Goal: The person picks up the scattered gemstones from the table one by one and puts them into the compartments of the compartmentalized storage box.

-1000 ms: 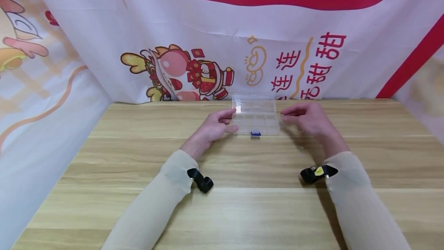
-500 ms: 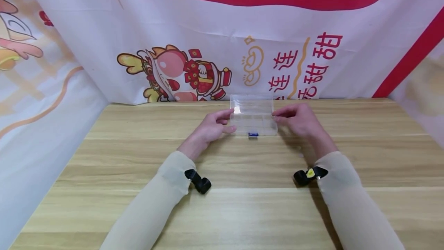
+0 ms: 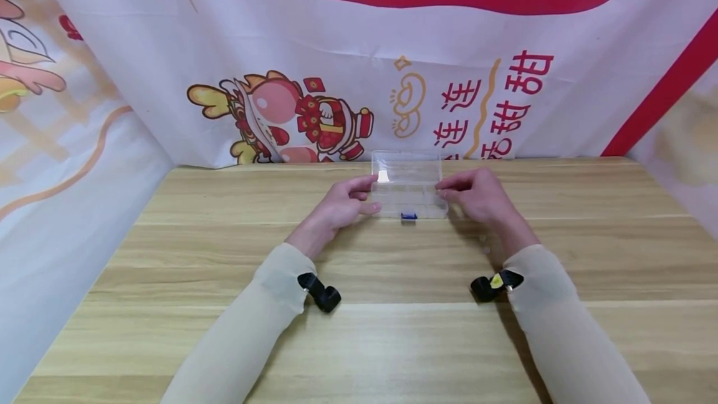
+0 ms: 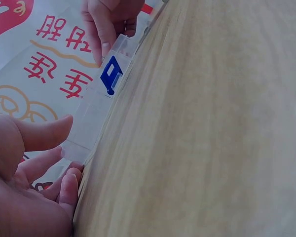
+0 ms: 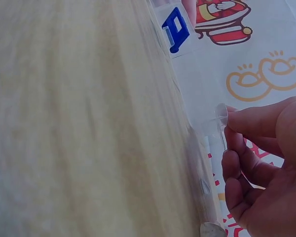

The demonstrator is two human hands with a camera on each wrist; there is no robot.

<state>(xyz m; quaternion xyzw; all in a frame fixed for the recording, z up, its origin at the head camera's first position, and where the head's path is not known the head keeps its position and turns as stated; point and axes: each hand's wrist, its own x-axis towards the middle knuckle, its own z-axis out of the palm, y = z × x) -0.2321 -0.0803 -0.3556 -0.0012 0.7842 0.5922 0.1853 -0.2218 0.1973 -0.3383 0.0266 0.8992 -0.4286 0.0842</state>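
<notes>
A clear plastic compartment box point(image 3: 406, 201) with a blue latch point(image 3: 409, 217) sits on the table near the back, its transparent lid point(image 3: 412, 166) raised against the backdrop. At the box's left end, my left hand point(image 3: 342, 204) holds it between thumb and fingers; the thumb point(image 4: 47, 134) lies along the front corner. Over the box's right end, my right hand point(image 3: 477, 195) pinches a small clear piece with a rounded edge point(image 5: 221, 113) between thumb and index finger. Its exact kind cannot be told. The compartments' contents are too transparent to make out.
Small clear pieces point(image 3: 485, 244) lie on the wooden table point(image 3: 359, 341) below the right hand; one point(image 5: 212, 230) shows at the bottom of the right wrist view. A printed white and red cloth point(image 3: 314, 30) hangs directly behind the box.
My right hand has moved left, from beside the box to over its right end, carrying the small clear piece. The left hand stays at the box's left end.
</notes>
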